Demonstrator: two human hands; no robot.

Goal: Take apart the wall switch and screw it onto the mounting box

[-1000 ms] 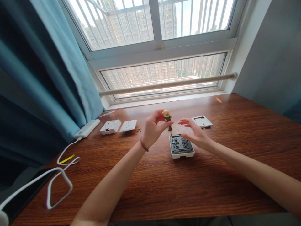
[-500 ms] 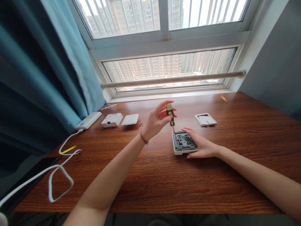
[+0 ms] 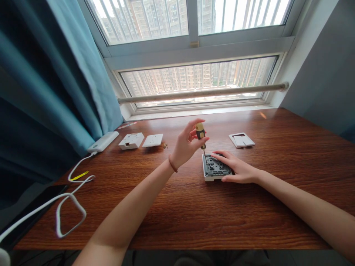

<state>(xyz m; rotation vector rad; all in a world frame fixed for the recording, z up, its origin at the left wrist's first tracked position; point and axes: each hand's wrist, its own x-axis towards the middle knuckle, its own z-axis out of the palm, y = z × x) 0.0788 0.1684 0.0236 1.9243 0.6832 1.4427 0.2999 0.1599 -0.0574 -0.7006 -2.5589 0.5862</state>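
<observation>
Left hand [image 3: 186, 147] pinches screwdriver [image 3: 200, 134] upright, tip down on switch [image 3: 215, 167] at desk [image 3: 249, 207] centre. Right hand [image 3: 237, 168] lies flat, fingers spread, steadying it (nothing gripped).

Head-worn view, facing forward and down, desk [image 3: 249, 207] near

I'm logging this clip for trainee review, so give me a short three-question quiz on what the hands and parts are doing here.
1. True or false: the left hand holds the yellow-and-black screwdriver.
2. The right hand rests on: A) the power bank B) the grey switch module C) the white frame plate
3. What small things lie just right of the white socket plate?

Key: 1 true; 2 B; 3 loose brass screws.
</observation>
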